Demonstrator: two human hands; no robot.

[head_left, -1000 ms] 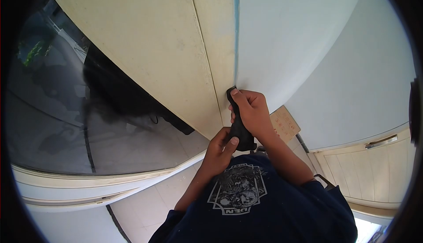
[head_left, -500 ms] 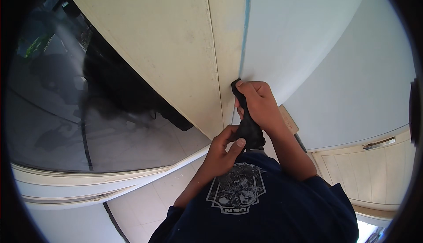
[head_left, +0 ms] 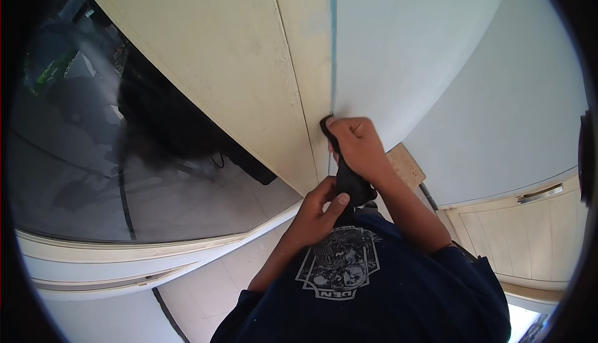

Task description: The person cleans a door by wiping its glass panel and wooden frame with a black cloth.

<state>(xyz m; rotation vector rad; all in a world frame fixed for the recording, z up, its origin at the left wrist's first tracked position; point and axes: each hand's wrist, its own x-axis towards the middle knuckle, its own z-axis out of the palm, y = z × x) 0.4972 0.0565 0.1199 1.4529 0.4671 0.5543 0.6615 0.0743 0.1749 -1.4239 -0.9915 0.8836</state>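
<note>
A dark, soft black cloth (head_left: 352, 187) is stretched between my two hands in front of my chest; its exact kind I cannot make out. My right hand (head_left: 361, 150) is closed around its narrow upper end, thumb on top near the tip. Lower down, my left hand (head_left: 316, 215) grips the wider, bunched part between thumb and fingers. The cloth's bottom end hangs close to my dark blue shirt (head_left: 398, 293), and some fingers are hidden behind the cloth.
A cream panel (head_left: 218, 50) with a blue edge line stands ahead, beside a pale blue-white surface (head_left: 398, 50). Dark reflective glass (head_left: 68, 187) is at left. A tan box-like item (head_left: 407, 165) and a cream cabinet door (head_left: 517, 237) with a metal handle lie right.
The view has shifted slightly, so the panel's edge sits farther left. My right hand has moved a little left and down with the cloth's upper end; the left hand keeps its grip.
</note>
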